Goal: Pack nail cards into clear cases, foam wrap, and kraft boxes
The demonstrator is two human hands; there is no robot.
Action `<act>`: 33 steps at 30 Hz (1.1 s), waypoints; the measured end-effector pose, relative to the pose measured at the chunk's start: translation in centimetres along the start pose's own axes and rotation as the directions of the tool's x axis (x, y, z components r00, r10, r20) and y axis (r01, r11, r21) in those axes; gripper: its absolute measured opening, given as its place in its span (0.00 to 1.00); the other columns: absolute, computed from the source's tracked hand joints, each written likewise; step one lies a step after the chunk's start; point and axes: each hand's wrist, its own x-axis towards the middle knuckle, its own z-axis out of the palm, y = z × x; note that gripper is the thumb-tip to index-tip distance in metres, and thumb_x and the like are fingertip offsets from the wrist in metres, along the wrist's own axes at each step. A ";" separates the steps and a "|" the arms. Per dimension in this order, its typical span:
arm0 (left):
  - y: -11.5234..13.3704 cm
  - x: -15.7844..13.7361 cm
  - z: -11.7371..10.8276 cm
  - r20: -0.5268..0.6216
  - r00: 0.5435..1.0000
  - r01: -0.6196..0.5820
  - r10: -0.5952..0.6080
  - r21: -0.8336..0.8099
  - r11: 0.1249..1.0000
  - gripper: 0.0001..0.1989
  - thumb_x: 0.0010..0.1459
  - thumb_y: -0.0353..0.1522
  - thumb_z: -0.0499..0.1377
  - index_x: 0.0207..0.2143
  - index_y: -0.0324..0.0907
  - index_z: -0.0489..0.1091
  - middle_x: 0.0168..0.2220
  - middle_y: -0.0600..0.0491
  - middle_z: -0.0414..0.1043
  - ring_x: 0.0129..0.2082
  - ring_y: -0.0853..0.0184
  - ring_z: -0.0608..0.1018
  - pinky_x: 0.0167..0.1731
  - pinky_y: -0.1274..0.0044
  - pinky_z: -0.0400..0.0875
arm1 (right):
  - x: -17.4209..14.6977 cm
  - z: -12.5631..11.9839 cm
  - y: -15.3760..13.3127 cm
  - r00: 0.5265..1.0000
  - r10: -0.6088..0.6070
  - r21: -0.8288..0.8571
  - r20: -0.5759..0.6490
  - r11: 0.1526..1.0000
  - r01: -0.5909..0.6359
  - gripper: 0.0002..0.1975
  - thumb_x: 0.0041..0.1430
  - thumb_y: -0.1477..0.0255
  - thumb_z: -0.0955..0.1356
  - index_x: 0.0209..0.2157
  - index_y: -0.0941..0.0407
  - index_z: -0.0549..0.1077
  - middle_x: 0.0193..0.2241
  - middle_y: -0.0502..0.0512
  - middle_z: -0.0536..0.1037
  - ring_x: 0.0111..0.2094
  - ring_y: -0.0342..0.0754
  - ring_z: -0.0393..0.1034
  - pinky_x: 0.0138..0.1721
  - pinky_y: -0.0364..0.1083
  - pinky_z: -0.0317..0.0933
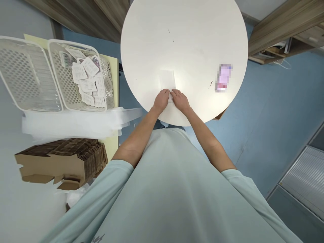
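Observation:
A thin, whitish, see-through bag (167, 78) lies flat on the round white table (197, 37), near its front edge. My left hand (162, 99) has its fingers closed on the left side of the bag's near end. Close beside it, my right hand (180, 100) pinches the right side of that same end. The fingertips of both hands almost meet. What may lie inside the bag cannot be made out, and my fingers partly cover its near edge.
A blurred-out phone-like object (223, 78) rests at the table's right. On the left, a yellowish surface (112, 145) bears a white basket of printed cards (87, 79), another white basket (22, 71), a pile of white translucent bags (71, 124) and stacked flat brown cartons (60, 162).

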 end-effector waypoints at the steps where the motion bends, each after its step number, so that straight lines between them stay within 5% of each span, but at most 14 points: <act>1: -0.3 0.0 -0.1 0.008 1.000 -0.001 0.001 0.001 1.000 0.28 0.70 0.25 0.51 0.69 0.36 0.72 0.74 0.34 0.70 0.75 0.46 0.72 0.78 0.53 0.62 | -0.3 0.1 0.3 1.000 -0.007 0.002 0.015 1.000 0.007 0.24 0.78 0.74 0.65 0.72 0.57 0.70 0.78 0.70 0.67 0.79 0.66 0.60 0.77 0.69 0.62; 8: -0.6 -4.5 1.0 0.054 0.998 -0.020 0.020 -0.003 1.000 0.31 0.71 0.34 0.60 0.74 0.36 0.68 0.79 0.35 0.66 0.80 0.49 0.67 0.81 0.56 0.57 | -4.7 2.9 -0.3 0.999 0.000 0.007 0.055 1.000 0.000 0.34 0.72 0.78 0.64 0.78 0.62 0.64 0.81 0.73 0.61 0.83 0.66 0.54 0.80 0.71 0.58; 16: -0.9 -10.1 2.6 0.120 0.993 -0.025 0.024 0.008 1.000 0.39 0.62 0.34 0.69 0.75 0.40 0.68 0.80 0.38 0.65 0.81 0.49 0.67 0.83 0.51 0.52 | -10.2 5.5 -1.0 0.996 -0.045 0.035 0.082 0.999 0.042 0.32 0.79 0.66 0.63 0.78 0.63 0.65 0.82 0.73 0.59 0.83 0.65 0.55 0.79 0.68 0.60; 21: -0.8 -9.2 2.0 0.013 0.996 0.094 -0.094 -0.071 0.993 0.28 0.65 0.30 0.62 0.68 0.44 0.73 0.72 0.42 0.76 0.73 0.51 0.76 0.77 0.55 0.66 | -9.2 5.0 -0.5 1.000 -0.007 0.109 0.010 0.994 0.006 0.30 0.83 0.60 0.58 0.75 0.62 0.68 0.76 0.74 0.70 0.77 0.65 0.66 0.77 0.65 0.64; 25: -0.7 -7.3 1.4 -0.077 0.965 0.238 -0.252 -0.152 0.959 0.14 0.69 0.38 0.64 0.55 0.46 0.77 0.55 0.43 0.85 0.58 0.48 0.84 0.63 0.59 0.78 | -6.8 4.1 0.1 0.986 0.164 0.177 -0.010 0.971 -0.159 0.28 0.86 0.57 0.56 0.70 0.59 0.70 0.65 0.72 0.80 0.59 0.63 0.81 0.62 0.61 0.76; 29: -0.8 -5.2 1.8 -0.155 0.912 0.353 -0.381 -0.178 0.918 0.09 0.67 0.40 0.66 0.44 0.46 0.74 0.47 0.44 0.84 0.51 0.50 0.84 0.57 0.60 0.79 | -4.6 3.4 0.3 0.958 0.282 0.228 -0.050 0.937 -0.264 0.20 0.84 0.61 0.61 0.64 0.57 0.74 0.60 0.68 0.81 0.51 0.58 0.81 0.58 0.56 0.76; 33: -0.9 -4.1 2.8 -0.206 0.864 0.428 -0.460 -0.182 0.885 0.08 0.65 0.39 0.67 0.42 0.47 0.74 0.43 0.45 0.81 0.50 0.47 0.82 0.58 0.55 0.78 | -3.2 3.2 -0.2 0.909 0.412 0.208 -0.063 0.896 -0.392 0.15 0.81 0.67 0.65 0.61 0.59 0.74 0.58 0.68 0.80 0.56 0.58 0.79 0.61 0.54 0.74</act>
